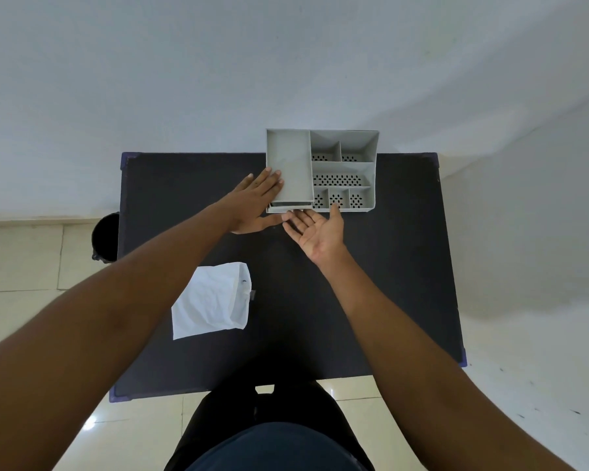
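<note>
A grey plastic organiser (368, 171) with several perforated compartments stands at the far edge of the black table (398, 283). Its left section (291, 164) is a plain grey block with drawer fronts showing at its near end. My left hand (252, 205) lies flat with straight fingers against the organiser's left side. My right hand (315, 232) is palm up in front of the organiser, its fingertips at the lowest drawer front and its thumb against the front wall. Neither hand holds anything.
A white cloth bag (211, 300) lies on the table's left half, near me. A dark round bin (106, 236) stands on the tiled floor left of the table. A pale wall rises right behind the organiser. My legs are at the table's near edge.
</note>
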